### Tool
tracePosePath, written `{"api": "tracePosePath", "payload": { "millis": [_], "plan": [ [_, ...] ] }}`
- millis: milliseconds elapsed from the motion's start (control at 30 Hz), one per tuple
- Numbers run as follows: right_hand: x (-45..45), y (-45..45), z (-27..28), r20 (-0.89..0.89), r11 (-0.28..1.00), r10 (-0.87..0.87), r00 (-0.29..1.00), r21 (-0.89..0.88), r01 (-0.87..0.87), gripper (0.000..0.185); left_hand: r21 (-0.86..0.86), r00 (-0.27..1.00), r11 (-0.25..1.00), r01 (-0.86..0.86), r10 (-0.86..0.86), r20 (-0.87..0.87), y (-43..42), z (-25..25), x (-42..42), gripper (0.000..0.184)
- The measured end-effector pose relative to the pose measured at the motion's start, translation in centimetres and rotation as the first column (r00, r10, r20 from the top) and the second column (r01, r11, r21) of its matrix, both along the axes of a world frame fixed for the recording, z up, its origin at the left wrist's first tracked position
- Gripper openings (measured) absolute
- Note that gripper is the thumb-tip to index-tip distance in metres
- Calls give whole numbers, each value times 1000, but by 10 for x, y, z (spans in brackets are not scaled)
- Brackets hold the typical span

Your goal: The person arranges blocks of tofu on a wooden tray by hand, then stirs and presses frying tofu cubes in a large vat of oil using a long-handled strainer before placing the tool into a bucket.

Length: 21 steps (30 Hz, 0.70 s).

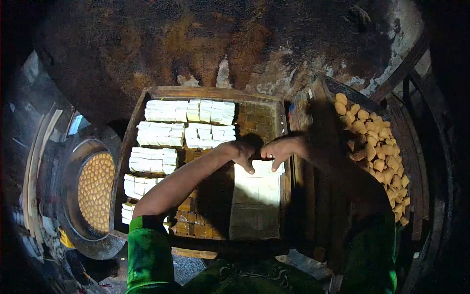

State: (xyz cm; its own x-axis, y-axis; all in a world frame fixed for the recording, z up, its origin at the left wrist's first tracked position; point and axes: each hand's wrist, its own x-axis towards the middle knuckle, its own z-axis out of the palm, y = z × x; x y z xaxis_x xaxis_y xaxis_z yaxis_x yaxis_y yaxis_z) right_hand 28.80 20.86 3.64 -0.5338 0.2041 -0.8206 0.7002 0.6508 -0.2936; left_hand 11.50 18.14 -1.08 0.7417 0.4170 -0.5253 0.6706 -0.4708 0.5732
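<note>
A long pale slab that looks like tofu [255,198] lies lengthwise on the right side of a wooden tray [200,215], marked with cut lines. At its far end, my left hand [243,153] rests with the thumb on the near side of the end row of blocks and the fingers bent over in shadow. My right hand [280,149] grips the same row from the right, thumb down and fingers curled; a ring shows on it. Fingertips of both hands are partly hidden. Several stacked groups of white tofu blocks [156,134] stand in rows on the tray's left.
To the left, a round pan [83,147] holds many golden pieces [96,191]. A heap of golden-brown pieces [384,147] fills a wooden-sided container at right. A dark stained wall [161,44] rises behind the tray. Wooden planks [36,171] stand at far left.
</note>
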Motion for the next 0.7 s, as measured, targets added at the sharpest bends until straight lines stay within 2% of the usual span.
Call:
{"api": "tracePosePath", "payload": {
  "millis": [67, 100, 200, 233, 300, 333, 400, 467, 533, 567, 633, 700],
  "plan": [
    [-1, 0, 1, 54, 997, -70, 996, -38, 72, 82, 67, 982, 997, 27, -14, -191, -7, 19, -1, 61],
    [-3, -6, 1, 106, 998, -61, 992, 25, 59, 87, 69, 981, 997, 27, -13, -192, -11, 30, -3, 61],
    [-5, -17, -2, 87, 994, -2, 996, 107, -7, 82, 259, 988, 953, 155, -147, -48, -26, 55, -6, 74],
    [-4, -17, -3, 89, 994, -3, 996, 107, -7, 82, 260, 988, 953, 155, -148, -47, -25, 51, -4, 74],
    [-5, -15, -5, 107, 998, -10, 994, 56, 5, 82, 16, 969, 995, 97, -91, -230, -19, 39, 0, 78],
    [-7, -17, 0, 107, 998, -6, 994, 58, 0, 82, 19, 969, 996, 93, -86, -230, -16, 26, -1, 78],
    [-6, -23, 3, 112, 998, -58, 992, 21, 56, 85, 106, 993, 991, 76, -66, -96, -18, 5, -3, 79],
    [-3, -23, 0, 82, 999, -37, 996, -6, 38, 86, 120, 996, 990, 73, -66, -55, -18, -4, -4, 78],
    [1, -29, 6, -66, 989, -142, 988, -52, 139, 82, 134, 998, 989, 69, -68, -17, -17, -17, -5, 78],
    [3, -29, 2, -66, 989, -141, 988, -52, 138, 82, 160, 995, 985, 65, -76, 62, -15, -28, -5, 77],
    [7, -28, -9, -117, 984, -159, 980, 65, 167, 78, 185, 986, 981, 60, -87, 144, -13, -37, -3, 76],
    [6, -24, -10, -88, 990, -143, 986, -3, 143, 81, 166, 974, 985, 53, -88, 208, -14, -42, -3, 76]
  ]
}}
